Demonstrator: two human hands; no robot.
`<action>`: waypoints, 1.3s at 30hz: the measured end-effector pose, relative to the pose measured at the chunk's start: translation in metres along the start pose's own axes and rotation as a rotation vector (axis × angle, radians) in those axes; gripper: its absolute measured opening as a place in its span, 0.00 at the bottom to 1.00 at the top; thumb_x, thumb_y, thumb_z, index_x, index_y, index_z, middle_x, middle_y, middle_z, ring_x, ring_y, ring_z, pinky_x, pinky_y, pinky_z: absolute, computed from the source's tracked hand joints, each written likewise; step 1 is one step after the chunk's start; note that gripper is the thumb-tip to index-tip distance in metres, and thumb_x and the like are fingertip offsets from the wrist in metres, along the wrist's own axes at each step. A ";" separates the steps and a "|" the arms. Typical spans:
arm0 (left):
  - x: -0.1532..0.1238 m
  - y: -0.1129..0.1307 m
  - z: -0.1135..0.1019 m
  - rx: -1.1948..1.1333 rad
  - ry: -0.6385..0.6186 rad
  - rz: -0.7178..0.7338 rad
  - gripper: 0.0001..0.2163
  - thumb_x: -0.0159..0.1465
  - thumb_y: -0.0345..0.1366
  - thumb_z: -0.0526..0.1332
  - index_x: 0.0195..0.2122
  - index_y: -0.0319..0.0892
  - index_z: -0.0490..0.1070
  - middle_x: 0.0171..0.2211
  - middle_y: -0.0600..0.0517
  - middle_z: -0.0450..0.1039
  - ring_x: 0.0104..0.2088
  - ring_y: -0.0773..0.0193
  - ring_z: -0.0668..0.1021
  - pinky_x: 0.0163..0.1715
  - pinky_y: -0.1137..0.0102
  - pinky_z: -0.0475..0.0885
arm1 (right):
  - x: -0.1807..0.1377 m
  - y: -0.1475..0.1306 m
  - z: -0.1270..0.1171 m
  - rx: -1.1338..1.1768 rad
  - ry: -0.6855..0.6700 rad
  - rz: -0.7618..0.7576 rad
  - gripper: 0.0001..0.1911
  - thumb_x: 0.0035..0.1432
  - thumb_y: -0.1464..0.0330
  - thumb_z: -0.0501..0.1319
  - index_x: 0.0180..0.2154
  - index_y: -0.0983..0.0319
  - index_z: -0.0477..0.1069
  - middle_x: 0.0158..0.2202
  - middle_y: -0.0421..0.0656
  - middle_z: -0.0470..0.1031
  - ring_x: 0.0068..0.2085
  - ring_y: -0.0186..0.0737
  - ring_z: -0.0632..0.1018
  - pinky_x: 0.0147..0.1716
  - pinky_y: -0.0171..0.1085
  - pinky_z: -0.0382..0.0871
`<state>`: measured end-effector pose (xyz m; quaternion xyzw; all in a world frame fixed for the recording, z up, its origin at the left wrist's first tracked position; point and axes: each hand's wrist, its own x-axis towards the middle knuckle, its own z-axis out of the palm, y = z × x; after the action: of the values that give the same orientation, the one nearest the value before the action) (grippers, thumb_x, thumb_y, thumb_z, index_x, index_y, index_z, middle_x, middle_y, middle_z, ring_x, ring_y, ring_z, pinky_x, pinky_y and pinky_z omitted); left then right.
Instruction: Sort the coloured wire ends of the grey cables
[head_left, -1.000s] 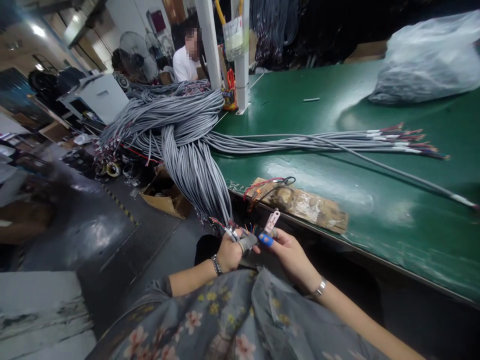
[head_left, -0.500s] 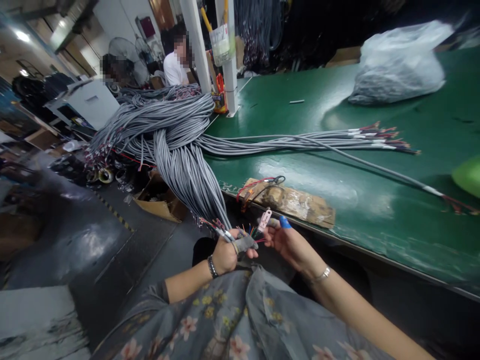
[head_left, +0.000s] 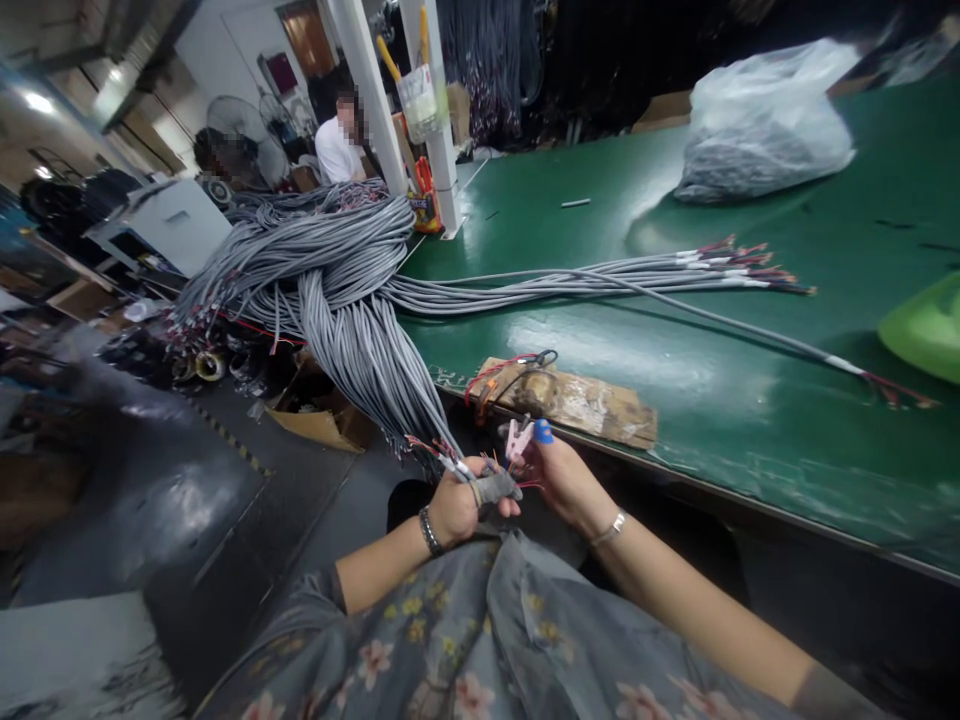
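My left hand (head_left: 459,503) is closed round the end of a grey cable (head_left: 457,466), with a grey covering on the thumb. Thin coloured wires (head_left: 491,464) fan out of that cable end beside the fingers. My right hand (head_left: 561,478), with a blue wrap on one fingertip, pinches a small pink clip (head_left: 517,440) that looks like a clothes peg. The clip is at the coloured wires; whether it bites on one I cannot tell. A thick bundle of grey cables (head_left: 375,350) hangs over the table edge to the left of my hands.
On the green table (head_left: 720,400) lie a wooden board (head_left: 592,408) with red and black leads, more grey cables (head_left: 600,277), a clear plastic bag (head_left: 765,125) and a green object (head_left: 926,330). A white post (head_left: 439,130) rises behind. Another person (head_left: 340,140) is at the far left.
My right hand has moved slightly left, closer to my left hand. The pink clip has turned, and its two arms now show. The whole view has shifted a little.
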<state>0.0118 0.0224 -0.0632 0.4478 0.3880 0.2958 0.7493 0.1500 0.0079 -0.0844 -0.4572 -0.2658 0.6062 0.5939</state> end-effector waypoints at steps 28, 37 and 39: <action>-0.005 -0.006 -0.012 0.087 -0.033 -0.007 0.21 0.43 0.53 0.70 0.18 0.39 0.69 0.13 0.52 0.68 0.18 0.66 0.73 0.22 0.71 0.65 | 0.004 0.003 0.001 0.170 -0.046 0.084 0.26 0.43 0.44 0.66 0.29 0.61 0.74 0.24 0.40 0.71 0.25 0.35 0.69 0.25 0.35 0.63; 0.002 -0.008 -0.007 0.000 0.000 0.013 0.22 0.41 0.53 0.71 0.19 0.38 0.70 0.12 0.53 0.67 0.16 0.66 0.72 0.21 0.71 0.65 | 0.004 -0.001 0.003 0.267 -0.033 0.142 0.22 0.40 0.49 0.71 0.27 0.60 0.76 0.24 0.39 0.72 0.26 0.35 0.70 0.26 0.35 0.65; 0.005 -0.007 -0.005 -0.005 0.003 0.004 0.21 0.40 0.52 0.71 0.18 0.37 0.71 0.12 0.53 0.67 0.16 0.66 0.72 0.20 0.71 0.65 | 0.004 -0.001 0.003 0.268 -0.029 0.125 0.22 0.42 0.49 0.70 0.27 0.60 0.75 0.24 0.40 0.72 0.26 0.36 0.70 0.26 0.36 0.65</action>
<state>0.0105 0.0255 -0.0720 0.4464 0.3874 0.2990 0.7491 0.1481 0.0126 -0.0831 -0.3807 -0.1619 0.6787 0.6068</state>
